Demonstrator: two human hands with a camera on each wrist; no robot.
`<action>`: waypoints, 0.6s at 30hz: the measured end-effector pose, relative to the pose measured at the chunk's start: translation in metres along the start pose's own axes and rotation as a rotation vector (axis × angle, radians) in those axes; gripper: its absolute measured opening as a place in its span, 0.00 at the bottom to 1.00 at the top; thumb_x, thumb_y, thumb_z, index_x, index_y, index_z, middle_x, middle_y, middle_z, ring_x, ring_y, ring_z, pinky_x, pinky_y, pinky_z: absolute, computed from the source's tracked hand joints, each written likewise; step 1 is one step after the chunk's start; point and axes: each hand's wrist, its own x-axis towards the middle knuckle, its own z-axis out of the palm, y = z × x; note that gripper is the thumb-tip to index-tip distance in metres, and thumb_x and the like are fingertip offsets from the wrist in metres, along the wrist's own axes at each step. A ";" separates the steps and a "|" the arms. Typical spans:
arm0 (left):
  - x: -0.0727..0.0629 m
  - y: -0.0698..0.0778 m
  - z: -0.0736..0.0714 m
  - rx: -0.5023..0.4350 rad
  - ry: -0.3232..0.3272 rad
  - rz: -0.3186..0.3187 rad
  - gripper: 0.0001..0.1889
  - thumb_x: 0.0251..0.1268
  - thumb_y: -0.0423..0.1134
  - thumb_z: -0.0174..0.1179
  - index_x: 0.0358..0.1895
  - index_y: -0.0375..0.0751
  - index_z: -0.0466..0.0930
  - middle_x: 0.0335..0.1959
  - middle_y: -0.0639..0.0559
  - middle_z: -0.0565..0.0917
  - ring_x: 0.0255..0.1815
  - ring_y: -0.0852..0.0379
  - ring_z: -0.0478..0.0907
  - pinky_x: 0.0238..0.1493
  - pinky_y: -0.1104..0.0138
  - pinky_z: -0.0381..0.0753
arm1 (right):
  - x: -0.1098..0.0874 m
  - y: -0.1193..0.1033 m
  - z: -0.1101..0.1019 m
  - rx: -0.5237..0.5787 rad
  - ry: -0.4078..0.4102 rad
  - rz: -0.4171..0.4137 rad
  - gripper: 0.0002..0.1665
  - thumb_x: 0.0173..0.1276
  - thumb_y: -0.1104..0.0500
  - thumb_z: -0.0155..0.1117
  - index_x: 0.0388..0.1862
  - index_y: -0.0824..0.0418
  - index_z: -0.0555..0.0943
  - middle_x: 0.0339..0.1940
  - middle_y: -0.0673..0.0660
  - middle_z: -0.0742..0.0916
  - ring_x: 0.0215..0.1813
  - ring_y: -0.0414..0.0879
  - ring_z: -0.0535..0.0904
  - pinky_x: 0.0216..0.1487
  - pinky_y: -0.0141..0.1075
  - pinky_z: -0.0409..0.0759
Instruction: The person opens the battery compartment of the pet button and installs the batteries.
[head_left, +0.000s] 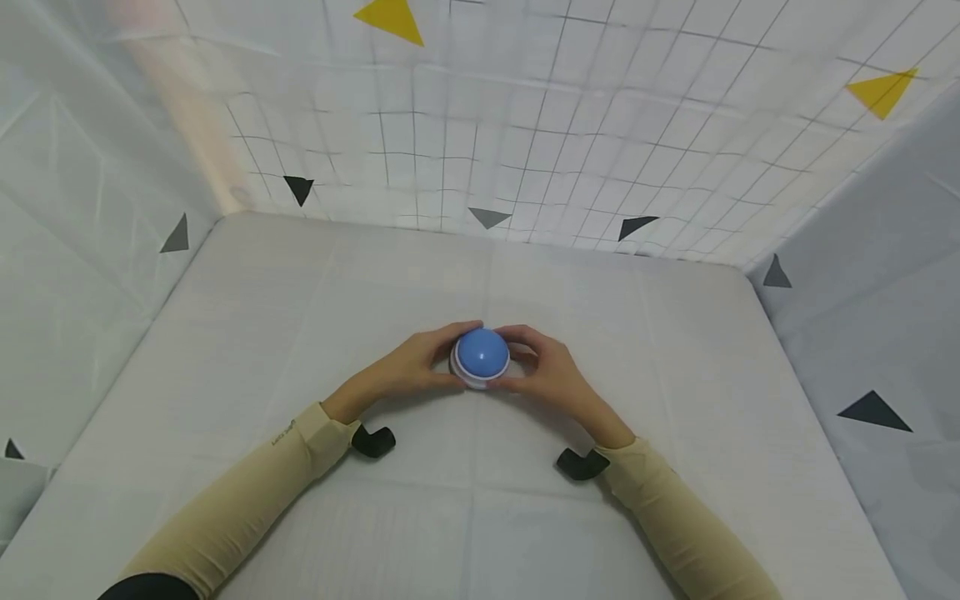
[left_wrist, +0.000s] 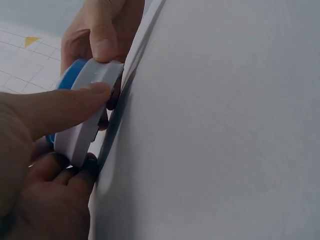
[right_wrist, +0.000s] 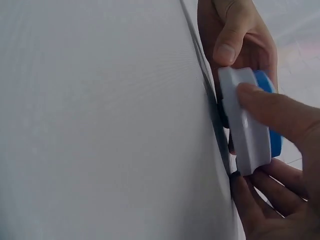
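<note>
A round push button with a white base and a blue domed top is near the middle of the table, dome facing up. My left hand grips its left side, thumb on the near edge and fingers round the far side. From the right, my right hand holds the same button in a mirrored grip. In the left wrist view, the white base is just above the cloth, with dark bits beneath it. The right wrist view shows the base between both hands; whether it touches the cloth I cannot tell.
White cloth covers the table. A white back wall with grid lines and pale side walls surround it, bearing black, grey and yellow triangles. Black curved pieces stick out at both sleeve cuffs.
</note>
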 end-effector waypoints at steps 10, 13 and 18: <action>-0.001 -0.005 0.003 0.105 0.022 0.006 0.44 0.67 0.40 0.75 0.83 0.50 0.61 0.81 0.54 0.69 0.82 0.55 0.64 0.82 0.53 0.63 | -0.001 -0.006 0.002 -0.284 0.044 -0.112 0.47 0.50 0.55 0.90 0.68 0.61 0.78 0.65 0.57 0.86 0.65 0.53 0.84 0.68 0.49 0.82; -0.001 -0.006 0.004 0.123 0.034 0.008 0.43 0.66 0.42 0.75 0.82 0.50 0.62 0.80 0.54 0.70 0.82 0.55 0.65 0.82 0.53 0.63 | -0.002 -0.005 0.003 -0.295 0.049 -0.119 0.47 0.50 0.55 0.90 0.68 0.61 0.79 0.64 0.57 0.86 0.64 0.53 0.84 0.66 0.48 0.82; -0.001 -0.006 0.006 0.123 0.047 0.009 0.43 0.66 0.42 0.76 0.81 0.49 0.63 0.80 0.54 0.70 0.81 0.55 0.65 0.81 0.53 0.64 | -0.002 -0.004 0.003 -0.313 0.045 -0.101 0.47 0.51 0.53 0.90 0.69 0.61 0.78 0.65 0.57 0.86 0.64 0.52 0.84 0.66 0.47 0.82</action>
